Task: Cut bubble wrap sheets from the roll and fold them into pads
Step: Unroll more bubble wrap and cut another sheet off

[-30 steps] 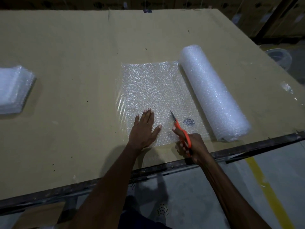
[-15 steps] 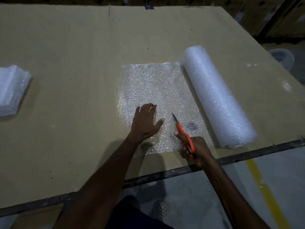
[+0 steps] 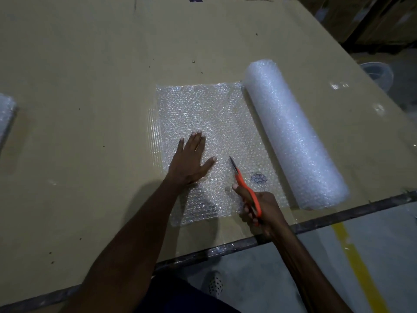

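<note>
folded pads (image 3: 5, 118) cut off left

Both forearms are bare, with no sleeves reaching the wrists behind the fingers. Below the arms, dark navy clothing (image 3: 187, 297) covers the lap, and 1 white shoe (image 3: 215, 283) with small dark dots shows on the floor.

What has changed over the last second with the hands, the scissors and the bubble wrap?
Little. The right hand has pushed the orange scissors slightly further into the unrolled sheet. The left hand still presses flat on it, having edged a little farther up it. The bubble wrap roll and the table stay put.
</note>
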